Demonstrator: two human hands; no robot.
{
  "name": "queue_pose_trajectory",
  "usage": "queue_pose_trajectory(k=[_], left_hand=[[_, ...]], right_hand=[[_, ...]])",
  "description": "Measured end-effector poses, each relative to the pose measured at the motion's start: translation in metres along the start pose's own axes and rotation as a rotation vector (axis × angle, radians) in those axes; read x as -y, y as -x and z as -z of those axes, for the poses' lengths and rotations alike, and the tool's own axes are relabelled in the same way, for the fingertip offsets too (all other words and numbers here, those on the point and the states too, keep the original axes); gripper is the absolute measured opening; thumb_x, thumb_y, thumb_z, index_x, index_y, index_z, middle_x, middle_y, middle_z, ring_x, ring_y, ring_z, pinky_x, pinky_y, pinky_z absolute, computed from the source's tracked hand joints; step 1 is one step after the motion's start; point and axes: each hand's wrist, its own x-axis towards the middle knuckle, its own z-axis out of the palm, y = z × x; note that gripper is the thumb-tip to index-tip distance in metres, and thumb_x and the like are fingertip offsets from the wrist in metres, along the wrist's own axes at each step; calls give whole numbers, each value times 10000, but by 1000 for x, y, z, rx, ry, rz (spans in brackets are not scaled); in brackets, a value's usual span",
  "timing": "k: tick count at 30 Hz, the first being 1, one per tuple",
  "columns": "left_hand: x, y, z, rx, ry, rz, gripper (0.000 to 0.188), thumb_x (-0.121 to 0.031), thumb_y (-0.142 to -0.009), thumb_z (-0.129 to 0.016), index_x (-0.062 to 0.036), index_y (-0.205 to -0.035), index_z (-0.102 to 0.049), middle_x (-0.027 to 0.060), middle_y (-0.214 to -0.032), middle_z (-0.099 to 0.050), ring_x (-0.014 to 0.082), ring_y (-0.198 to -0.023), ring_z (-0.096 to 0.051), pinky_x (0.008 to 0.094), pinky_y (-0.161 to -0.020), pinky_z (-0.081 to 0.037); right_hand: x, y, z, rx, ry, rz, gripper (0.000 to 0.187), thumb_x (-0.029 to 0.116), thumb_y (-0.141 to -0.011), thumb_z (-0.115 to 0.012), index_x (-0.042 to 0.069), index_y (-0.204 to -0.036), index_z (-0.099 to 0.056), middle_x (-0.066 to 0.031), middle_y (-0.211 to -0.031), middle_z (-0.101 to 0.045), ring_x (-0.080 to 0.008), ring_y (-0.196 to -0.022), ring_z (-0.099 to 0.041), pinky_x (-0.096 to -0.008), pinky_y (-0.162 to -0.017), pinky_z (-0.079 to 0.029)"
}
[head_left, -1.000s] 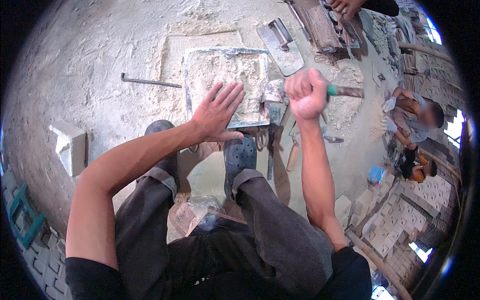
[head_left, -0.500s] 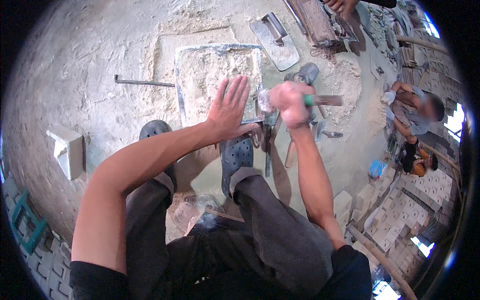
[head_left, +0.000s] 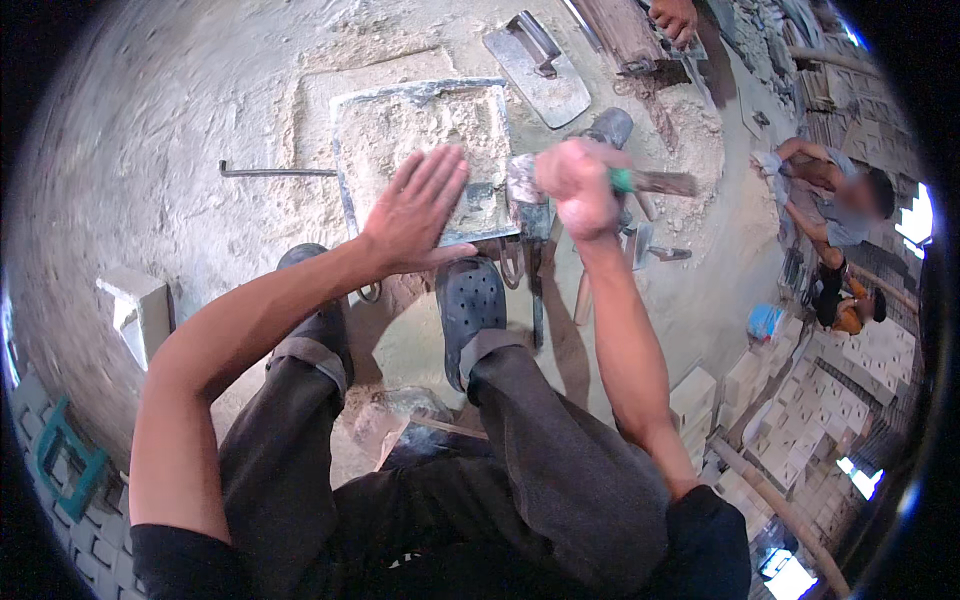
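My left hand [head_left: 418, 205] is open, its fingers stretched flat over a square metal frame [head_left: 415, 90] filled with pale, crumbly material [head_left: 400, 125]. In my right hand [head_left: 580, 188], closed and blurred by motion, is a tool with a green band [head_left: 621, 180] and a brown end [head_left: 665, 183]; its exact kind is unclear. A whitish, block-like end [head_left: 521, 178] shows on the other side of that fist, by the frame's right edge. Just beyond the fist lies a dark, rounded tool head [head_left: 610, 127]. My shoe [head_left: 470, 305] stands close to the frame's near edge.
A metal float [head_left: 555, 92] lies beyond the frame, and a thin rod [head_left: 270, 173] to its left. Another person's hand [head_left: 676, 18] is at the far right. A pale block [head_left: 150, 310] sits at left. Other people [head_left: 830, 205] and stacked blocks [head_left: 800, 420] are at right.
My left hand has shifted left over the filling, uncovering a darker patch near the frame's right side. My right hand still grips the tool at nearly the same place. The view has shifted slightly.
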Motion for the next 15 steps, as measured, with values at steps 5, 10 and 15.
queue_pose_trajectory(k=[5, 10, 15], left_hand=[[19, 10, 19, -1, -69, 113, 1125, -791, -825, -454, 80, -1504, -237, 252, -1588, -213, 372, -1497, -167, 505, -1213, -114], [8, 30, 23, 105, -98, 95, 1135, -791, -820, -456, 72, -1516, -214, 250, -1598, -190, 366, -1506, -142, 518, -1212, -97], [-12, 64, 18, 211, -106, -32, 1035, -719, -859, -448, 56, -1514, -243, 194, -1606, -219, 326, -1503, -173, 474, -1222, -93]], right_hand=[[-27, 5, -13, 161, 322, -109, 308, 128, -881, -514, -46, -628, -488, -62, -537, -448, -143, -483, -420, -333, -467, -310], [-1, 16, -16, 77, 247, -67, 328, 155, -878, -505, -4, -600, -438, -21, -529, -408, -111, -491, -387, -322, -468, -285], [-36, 23, -9, -9, 266, -121, 347, 151, -892, -480, 41, -570, -413, 4, -525, -404, -91, -494, -359, -310, -466, -270]])
